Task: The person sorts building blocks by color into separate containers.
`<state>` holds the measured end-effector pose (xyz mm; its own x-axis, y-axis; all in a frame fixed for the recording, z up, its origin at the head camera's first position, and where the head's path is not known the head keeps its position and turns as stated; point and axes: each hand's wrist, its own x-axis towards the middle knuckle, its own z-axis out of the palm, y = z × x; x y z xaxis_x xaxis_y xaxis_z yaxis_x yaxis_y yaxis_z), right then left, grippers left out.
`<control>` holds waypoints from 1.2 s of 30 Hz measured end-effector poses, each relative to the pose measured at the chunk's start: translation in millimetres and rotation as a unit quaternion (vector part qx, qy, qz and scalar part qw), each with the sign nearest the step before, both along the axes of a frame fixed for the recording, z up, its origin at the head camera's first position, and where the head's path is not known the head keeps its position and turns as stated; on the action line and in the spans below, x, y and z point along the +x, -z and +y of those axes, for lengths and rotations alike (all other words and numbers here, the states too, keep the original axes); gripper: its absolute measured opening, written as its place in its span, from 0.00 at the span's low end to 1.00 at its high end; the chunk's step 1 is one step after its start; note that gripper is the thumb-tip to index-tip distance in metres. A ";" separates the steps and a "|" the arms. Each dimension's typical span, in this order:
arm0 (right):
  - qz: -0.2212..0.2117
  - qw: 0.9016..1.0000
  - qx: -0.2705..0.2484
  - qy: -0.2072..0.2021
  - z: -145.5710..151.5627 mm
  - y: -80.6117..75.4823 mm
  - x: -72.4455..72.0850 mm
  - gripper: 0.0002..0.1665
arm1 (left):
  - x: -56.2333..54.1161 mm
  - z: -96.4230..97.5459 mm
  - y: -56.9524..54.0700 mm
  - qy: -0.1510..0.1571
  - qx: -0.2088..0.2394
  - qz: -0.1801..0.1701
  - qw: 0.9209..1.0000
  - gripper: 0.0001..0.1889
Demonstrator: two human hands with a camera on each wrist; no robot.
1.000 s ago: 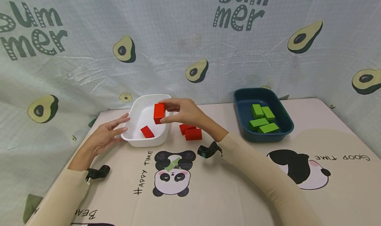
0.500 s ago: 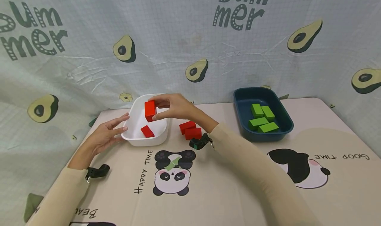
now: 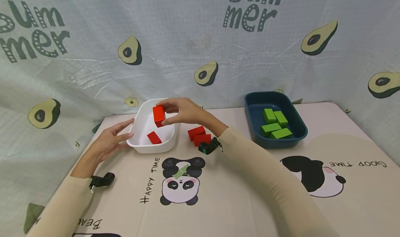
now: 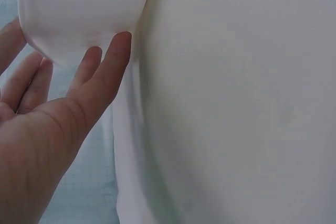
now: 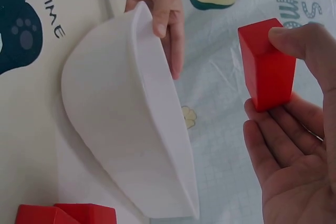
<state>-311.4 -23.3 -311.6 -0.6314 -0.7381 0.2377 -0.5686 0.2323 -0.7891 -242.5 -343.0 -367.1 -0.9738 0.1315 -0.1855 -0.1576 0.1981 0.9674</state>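
Over the white container point(image 3: 150, 149), my right hand point(image 3: 184, 111) pinches a red block point(image 3: 158, 116) between thumb and fingers. The right wrist view shows the thumb on one end of that block and the fingertips under the other. Inside the container lies another red block point(image 3: 154, 137). My left hand point(image 3: 109, 143) touches the container's left side with extended fingers; in the left wrist view the fingertips point(image 4: 122, 40) are against its white wall. Two more red blocks, one point(image 3: 196, 133) partly behind the other point(image 3: 202, 140), lie on the table just right of the container.
A dark blue container point(image 3: 278, 144) holding several green blocks point(image 3: 271, 129) stands at the back right. Behind both containers hangs a pale curtain point(image 3: 175, 32) printed with avocados. A beige cloth point(image 3: 237, 195) with panda drawings covers the table.
My right hand has carried the red block left, farther over the white container, and the block has tilted slightly. The left hand keeps its place at the container's side.
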 end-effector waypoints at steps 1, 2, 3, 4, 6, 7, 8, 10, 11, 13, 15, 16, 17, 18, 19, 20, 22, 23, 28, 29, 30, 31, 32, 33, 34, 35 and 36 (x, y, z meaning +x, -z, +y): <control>0.000 1.000 -0.002 0.003 0.6 0.2 -0.1 0.37 | 0.0 -0.1 0.1 0.000 -0.001 0.004 1.000 0.41; -0.002 1.000 -0.003 0.006 1.2 0.3 -0.1 0.37 | -0.1 -0.2 0.3 0.001 -0.001 0.009 1.000 0.41; -0.003 1.000 -0.004 0.009 1.6 0.3 -0.2 0.37 | 0.0 -0.2 0.1 0.001 -0.004 0.014 1.000 0.41; -0.004 1.000 -0.005 0.010 2.0 0.6 -0.3 0.37 | 0.0 -0.4 0.0 0.002 -0.006 0.017 1.000 0.41; -0.005 1.000 -0.006 0.012 2.8 0.9 -0.2 0.37 | 0.0 -0.6 0.0 0.006 -0.010 0.026 1.000 0.41; -0.005 1.000 -0.007 0.012 2.9 1.0 0.0 0.37 | 0.3 -0.6 -0.1 0.008 -0.012 0.029 0.999 0.41; -0.005 1.000 -0.006 0.013 3.1 1.2 0.0 0.37 | 0.4 -0.7 -0.1 0.009 -0.012 0.031 0.999 0.41; -0.005 1.000 -0.007 0.012 3.4 1.6 0.3 0.37 | 0.9 -1.0 -0.2 0.010 -0.010 0.033 0.999 0.41; -0.007 1.000 -0.006 0.013 3.5 1.6 0.5 0.37 | 1.1 -1.0 -0.2 0.011 -0.008 0.033 0.999 0.41; -0.007 1.000 -0.007 0.012 3.6 2.2 0.5 0.37 | 1.5 -1.3 -0.4 0.013 -0.009 0.036 0.999 0.40; -0.008 1.000 -0.007 0.014 3.7 2.8 0.7 0.37 | 1.7 -1.4 -0.9 0.012 -0.010 0.040 0.999 0.40; -0.007 1.000 -0.008 0.014 3.6 3.1 0.5 0.37 | 1.7 -1.5 -1.1 0.011 -0.014 0.043 0.999 0.40; -0.008 1.000 -0.008 0.016 3.5 3.4 0.6 0.37 | 1.8 -1.4 -1.5 0.010 -0.012 0.044 0.999 0.40; -0.008 1.000 -0.008 0.016 3.3 3.7 0.6 0.37 | 1.6 -1.5 -1.7 0.009 -0.012 0.046 0.999 0.40; -0.007 1.000 -0.008 0.016 3.2 4.1 0.4 0.37 | 1.5 -1.5 -2.0 0.008 -0.011 0.046 0.999 0.40; -0.006 1.000 -0.007 0.016 2.9 4.4 0.4 0.37 | 1.5 -1.4 -2.2 0.007 -0.013 0.046 0.999 0.40; -0.004 1.000 -0.006 0.015 2.2 4.9 0.3 0.37 | 1.5 -1.5 -2.4 0.005 -0.019 0.045 0.999 0.40; -0.003 1.000 -0.005 0.014 2.0 5.1 0.3 0.37 | 1.5 -1.6 -2.2 0.004 -0.022 0.043 0.999 0.40; 0.000 1.000 -0.002 0.017 0.5 6.0 0.4 0.38 | 1.4 -1.5 -1.3 0.010 -0.039 0.039 0.998 0.39; 0.000 1.000 -0.002 0.016 -0.1 6.3 0.3 0.38 | 1.6 -1.3 -1.4 0.010 -0.038 0.039 0.998 0.39; 0.001 1.000 -0.001 0.013 -0.9 6.7 0.0 0.37 | 1.9 -1.1 -1.8 0.010 -0.037 0.037 0.999 0.39; 0.001 1.000 -0.001 0.008 -1.8 7.0 -0.4 0.37 | 2.1 -1.2 -2.0 0.009 -0.035 0.034 0.999 0.39; 0.001 1.000 0.001 0.003 -2.8 7.4 -0.8 0.37 | 2.1 -1.3 -2.1 0.008 -0.031 0.030 0.999 0.39; 0.000 1.000 0.002 -0.003 -3.8 7.8 -1.2 0.37 | 2.1 -1.3 -2.2 0.007 -0.027 0.026 0.999 0.39; -0.001 1.000 0.003 -0.008 -4.7 8.1 -1.5 0.37 | 2.0 -1.3 -2.3 0.005 -0.025 0.022 0.999 0.40; 0.000 1.000 0.006 -0.013 -5.4 8.2 -1.8 0.36 | 2.0 -1.2 -2.5 0.005 -0.027 0.019 0.999 0.40; 0.001 1.000 0.008 -0.017 -6.1 8.4 -2.3 0.36 | 1.7 -1.2 -2.6 0.005 -0.026 0.016 1.000 0.40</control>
